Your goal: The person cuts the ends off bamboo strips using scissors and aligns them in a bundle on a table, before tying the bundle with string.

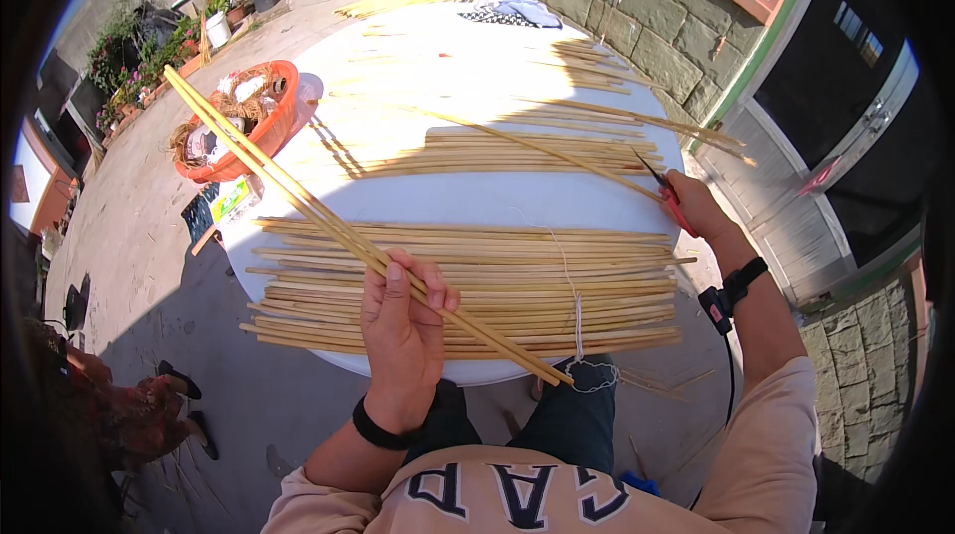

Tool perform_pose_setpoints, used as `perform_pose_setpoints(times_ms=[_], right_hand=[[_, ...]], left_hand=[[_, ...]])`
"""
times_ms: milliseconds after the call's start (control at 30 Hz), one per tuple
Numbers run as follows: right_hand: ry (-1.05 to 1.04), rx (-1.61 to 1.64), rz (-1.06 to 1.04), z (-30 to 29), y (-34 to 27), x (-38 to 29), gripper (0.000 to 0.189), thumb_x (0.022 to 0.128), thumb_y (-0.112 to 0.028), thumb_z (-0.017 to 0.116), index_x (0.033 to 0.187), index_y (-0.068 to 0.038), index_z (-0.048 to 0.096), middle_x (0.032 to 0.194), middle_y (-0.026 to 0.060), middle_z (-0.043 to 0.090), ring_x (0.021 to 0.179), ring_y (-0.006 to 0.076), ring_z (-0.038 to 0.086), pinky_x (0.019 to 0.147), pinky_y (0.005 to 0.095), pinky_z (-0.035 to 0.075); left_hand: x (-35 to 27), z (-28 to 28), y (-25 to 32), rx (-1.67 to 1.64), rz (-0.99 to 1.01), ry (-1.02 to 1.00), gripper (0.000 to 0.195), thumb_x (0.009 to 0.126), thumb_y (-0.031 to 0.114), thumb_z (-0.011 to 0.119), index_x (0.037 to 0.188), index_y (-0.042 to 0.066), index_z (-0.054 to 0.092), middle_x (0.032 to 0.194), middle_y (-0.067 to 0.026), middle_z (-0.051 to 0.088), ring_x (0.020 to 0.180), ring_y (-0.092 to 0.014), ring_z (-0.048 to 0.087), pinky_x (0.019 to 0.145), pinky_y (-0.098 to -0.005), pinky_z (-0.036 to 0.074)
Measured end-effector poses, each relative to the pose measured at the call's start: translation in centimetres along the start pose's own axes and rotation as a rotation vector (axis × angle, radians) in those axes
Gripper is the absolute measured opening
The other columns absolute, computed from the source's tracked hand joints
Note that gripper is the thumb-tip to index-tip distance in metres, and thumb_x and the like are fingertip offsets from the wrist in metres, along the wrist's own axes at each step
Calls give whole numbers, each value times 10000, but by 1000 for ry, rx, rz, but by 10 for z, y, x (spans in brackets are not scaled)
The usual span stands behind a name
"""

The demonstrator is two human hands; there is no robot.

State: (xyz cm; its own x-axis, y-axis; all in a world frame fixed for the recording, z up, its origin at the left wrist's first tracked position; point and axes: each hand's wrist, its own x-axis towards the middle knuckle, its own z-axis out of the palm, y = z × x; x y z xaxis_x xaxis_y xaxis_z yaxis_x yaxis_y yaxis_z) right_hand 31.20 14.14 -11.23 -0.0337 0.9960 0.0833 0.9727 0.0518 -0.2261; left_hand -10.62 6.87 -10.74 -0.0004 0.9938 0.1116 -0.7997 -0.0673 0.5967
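My left hand (406, 310) holds two long pale plant stalks (298, 198), slanting from the upper left down to the near table edge. At the right edge of the white table, my right hand (694, 202) grips red-handled scissors (675, 209), their dark blades pointing up and left. One thin stalk (537, 150) runs from beside the blades across the table; whether that hand also holds it I cannot tell. Below my left hand lies a mat-like row of stalks (477, 280), side by side, with white string (577, 325) across its right part, hanging over the near edge.
More stalks (522, 154) lie across the white table (358, 202). An orange basket (287, 109) with fibre bundles stands at the left. Cloths (515, 12) lie at the far edge. Another person (142, 415) is at the lower left. A stone wall (671, 34) and a door stand at the right.
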Motion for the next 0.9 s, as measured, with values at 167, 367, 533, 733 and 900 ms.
perform_pose_setpoints(times_ms=[167,367,533,733,900], right_hand=[[164,158,-66,-8,-12,-19,209,751,-29,641,913,-23,510,800,149,598,752,299,603,681,347,488],[276,547,-60,-21,-31,-69,185,816,-26,615,980,-26,529,834,31,566,772,135,548,698,273,469],[292,757,-9,-28,-36,-123,237,823,-24,615,1038,-4,519,865,21,556,788,118,540,713,270,465],[329,987,104,-32,-57,-201,211,760,-77,611,939,9,540,820,80,566,713,175,590,667,304,497],[216,1180,156,-22,-76,-241,258,692,-87,654,908,-21,527,792,95,583,709,189,601,669,333,513]], left_hand=[[5,-5,-3,-75,28,-11,121,1005,167,378,988,77,457,805,-64,502,703,-138,455,667,-300,427],[2,-4,-6,-89,36,17,120,1004,155,372,986,74,459,845,-78,532,730,-137,480,712,-314,455],[2,-8,-6,-108,43,7,117,1003,147,371,1006,82,469,865,-78,542,735,-140,486,715,-306,448],[-5,-6,-3,-102,4,115,115,1005,142,362,1021,78,457,949,-107,575,768,-142,527,749,-322,476],[-17,-7,1,-126,-61,174,89,985,128,418,1031,88,481,1019,-148,608,757,-137,537,732,-318,485]])
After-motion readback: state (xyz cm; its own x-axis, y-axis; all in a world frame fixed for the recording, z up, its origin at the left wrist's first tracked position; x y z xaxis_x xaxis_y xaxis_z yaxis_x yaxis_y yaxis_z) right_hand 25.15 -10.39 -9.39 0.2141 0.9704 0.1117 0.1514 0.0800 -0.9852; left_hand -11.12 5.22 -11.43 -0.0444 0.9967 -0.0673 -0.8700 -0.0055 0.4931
